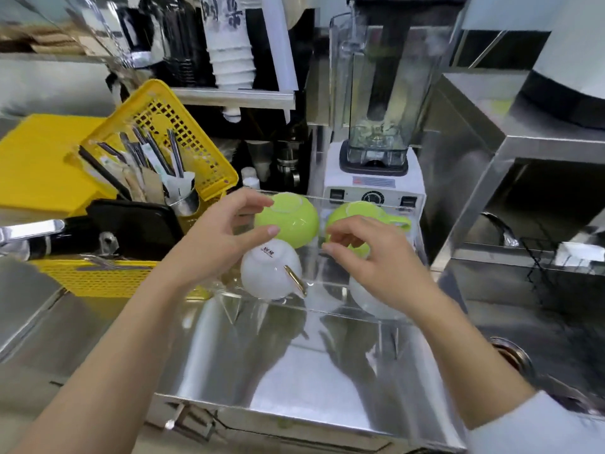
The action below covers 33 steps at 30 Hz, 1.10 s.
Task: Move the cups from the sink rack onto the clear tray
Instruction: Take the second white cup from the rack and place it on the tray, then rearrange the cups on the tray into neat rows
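Several cups lie upside down on the clear tray (327, 311) on the steel counter. Two are green: one green cup (291, 221) at the back left, a second green cup (370, 213) with its handle to the right at the back right. A white cup (266, 276) with a gold handle sits in front, and another white cup (366, 301) is mostly hidden under my right wrist. My left hand (226, 237) hovers with spread fingers beside the left green cup, thumb just above the white cup. My right hand (370, 257) hangs over the right cups with curled fingers, holding nothing.
A blender (376, 132) stands right behind the tray. Yellow baskets (170, 132) with cutlery and a black tray (137, 224) are at the left. The sink (540, 322) with its drain and a wire rack (550, 257) lie to the right. Cup stacks fill the back shelf.
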Motion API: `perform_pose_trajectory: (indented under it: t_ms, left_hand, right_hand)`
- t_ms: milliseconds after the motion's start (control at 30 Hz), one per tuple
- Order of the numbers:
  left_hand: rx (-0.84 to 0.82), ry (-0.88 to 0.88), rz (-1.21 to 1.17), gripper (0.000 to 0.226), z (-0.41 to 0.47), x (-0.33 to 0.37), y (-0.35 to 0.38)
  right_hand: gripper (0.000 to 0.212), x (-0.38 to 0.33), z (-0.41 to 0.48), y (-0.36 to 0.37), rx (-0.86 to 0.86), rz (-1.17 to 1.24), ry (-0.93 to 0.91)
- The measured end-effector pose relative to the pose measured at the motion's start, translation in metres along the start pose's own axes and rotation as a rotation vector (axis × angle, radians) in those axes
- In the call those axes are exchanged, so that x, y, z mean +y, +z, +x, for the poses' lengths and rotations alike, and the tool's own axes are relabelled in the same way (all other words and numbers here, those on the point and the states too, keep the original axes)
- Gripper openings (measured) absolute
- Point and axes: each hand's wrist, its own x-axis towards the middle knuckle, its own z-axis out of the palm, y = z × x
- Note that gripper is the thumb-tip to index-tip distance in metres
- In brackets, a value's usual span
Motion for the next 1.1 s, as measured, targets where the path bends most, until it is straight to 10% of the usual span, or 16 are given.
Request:
perform_pose_trajectory:
  t_ms: [367,1100]
  left_hand:
    - [-0.399,0.048,0.322,0.070,0.007,-0.046,-0.006]
    - [-0.356,-0.036,0.166,0.067,-0.001,-0.057,-0.017]
  right_hand:
    - [0.039,-0.023,0.015,0.045,-0.119,0.098,0.284]
    - [0.043,-0.016,0.026,0.047,-0.336,0.036,0.327]
